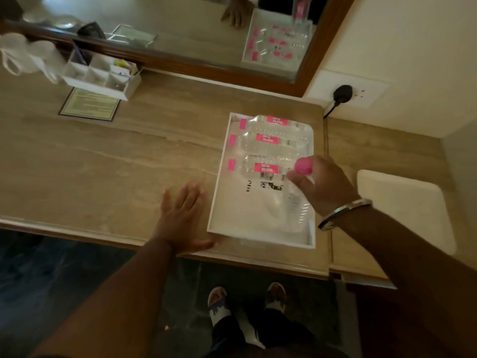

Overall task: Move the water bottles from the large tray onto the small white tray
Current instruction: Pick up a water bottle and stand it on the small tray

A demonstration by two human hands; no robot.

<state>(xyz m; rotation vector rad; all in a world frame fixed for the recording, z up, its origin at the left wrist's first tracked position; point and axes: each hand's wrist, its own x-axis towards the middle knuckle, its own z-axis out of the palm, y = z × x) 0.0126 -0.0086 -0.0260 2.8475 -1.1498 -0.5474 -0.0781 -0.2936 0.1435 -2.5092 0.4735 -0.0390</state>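
Because the right hand (320, 184) grips the upright bottle (296, 200) only near its pink cap above the white tray (214, 202), it could slip and fall beside the flat, open left hand (180, 220).

Hidden and unclear parts
The held bottle (294, 200) is blurred, its neck covered by the right hand (322, 184); label (271, 139) print is unreadable.
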